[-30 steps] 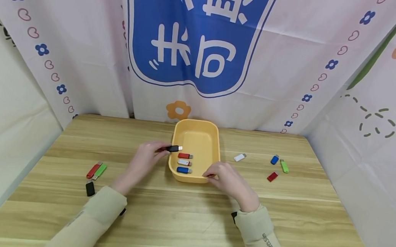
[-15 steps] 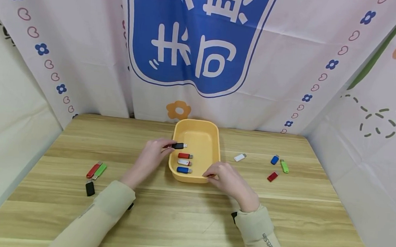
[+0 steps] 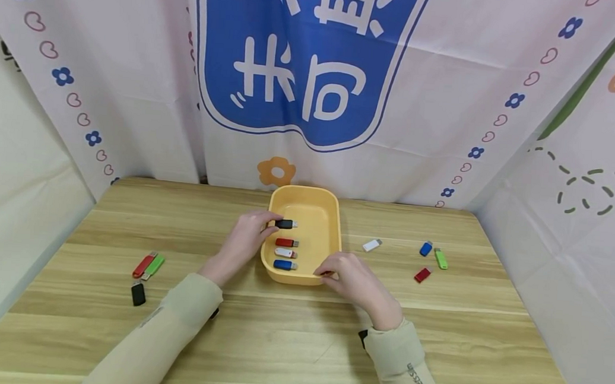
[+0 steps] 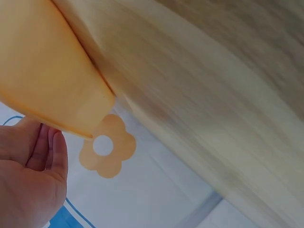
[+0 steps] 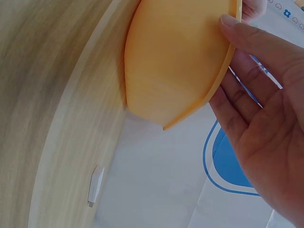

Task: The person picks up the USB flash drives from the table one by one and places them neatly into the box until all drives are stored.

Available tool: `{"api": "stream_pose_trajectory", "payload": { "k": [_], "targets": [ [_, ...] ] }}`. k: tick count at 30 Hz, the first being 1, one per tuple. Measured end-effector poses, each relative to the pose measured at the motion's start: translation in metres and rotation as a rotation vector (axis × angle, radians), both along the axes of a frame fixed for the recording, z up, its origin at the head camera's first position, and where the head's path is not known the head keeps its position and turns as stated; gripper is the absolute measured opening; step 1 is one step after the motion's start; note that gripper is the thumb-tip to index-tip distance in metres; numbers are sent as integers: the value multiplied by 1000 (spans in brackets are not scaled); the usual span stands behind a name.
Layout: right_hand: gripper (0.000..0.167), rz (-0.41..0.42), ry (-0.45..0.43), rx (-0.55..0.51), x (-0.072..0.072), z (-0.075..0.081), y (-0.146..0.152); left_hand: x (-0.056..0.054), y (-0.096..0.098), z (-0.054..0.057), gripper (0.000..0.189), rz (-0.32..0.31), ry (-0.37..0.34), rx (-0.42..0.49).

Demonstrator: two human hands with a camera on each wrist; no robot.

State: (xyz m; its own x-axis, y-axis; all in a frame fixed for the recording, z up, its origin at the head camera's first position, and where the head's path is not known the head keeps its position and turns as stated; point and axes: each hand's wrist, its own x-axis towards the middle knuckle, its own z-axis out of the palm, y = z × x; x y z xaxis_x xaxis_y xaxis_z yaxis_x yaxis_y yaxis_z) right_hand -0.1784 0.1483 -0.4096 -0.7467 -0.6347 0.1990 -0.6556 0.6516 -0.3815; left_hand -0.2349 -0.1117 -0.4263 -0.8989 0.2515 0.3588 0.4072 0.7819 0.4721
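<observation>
My left hand (image 3: 242, 238) reaches over the left rim of a yellow plastic tray (image 3: 296, 279) and pinches a black USB stick (image 3: 285, 224) by its left end. The stick's metal plug points right. Below it in the tray lie a red USB stick (image 3: 286, 243), a white one (image 3: 285, 253) and a blue one (image 3: 284, 265), all pointing right. My right hand (image 3: 357, 279) grips the tray's near right rim, thumb (image 5: 230, 21) against the outer wall and fingers inside. In the left wrist view the tray wall hides the left fingertips and the black stick.
On the table's left lie a red USB stick (image 3: 144, 265), a green one (image 3: 154, 266) and a black one (image 3: 138, 293). To the right are white (image 3: 372, 245), blue (image 3: 426, 248), green (image 3: 441, 259) and red (image 3: 422, 275) sticks. A printed curtain (image 3: 431, 105) hangs behind.
My left hand has moved right and slightly farther back, carrying the black USB stick from the tray's left rim to a place inside it. My right hand stays at the rim.
</observation>
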Motion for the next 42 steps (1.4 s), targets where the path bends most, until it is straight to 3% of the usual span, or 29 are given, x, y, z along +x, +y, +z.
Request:
{"api": "stream_pose_trajectory", "payload": {
  "k": [16, 30, 42],
  "targets": [
    [12, 4, -7, 7, 0, 0, 0, -10, 13, 0, 24, 3, 46, -165],
    [12, 12, -5, 5, 1, 2, 0, -16, 25, 9, 14, 35, -8, -367],
    [12, 9, 5, -2, -1, 0, 0, -21, 32, 12, 21, 21, 23, -530]
  ]
}}
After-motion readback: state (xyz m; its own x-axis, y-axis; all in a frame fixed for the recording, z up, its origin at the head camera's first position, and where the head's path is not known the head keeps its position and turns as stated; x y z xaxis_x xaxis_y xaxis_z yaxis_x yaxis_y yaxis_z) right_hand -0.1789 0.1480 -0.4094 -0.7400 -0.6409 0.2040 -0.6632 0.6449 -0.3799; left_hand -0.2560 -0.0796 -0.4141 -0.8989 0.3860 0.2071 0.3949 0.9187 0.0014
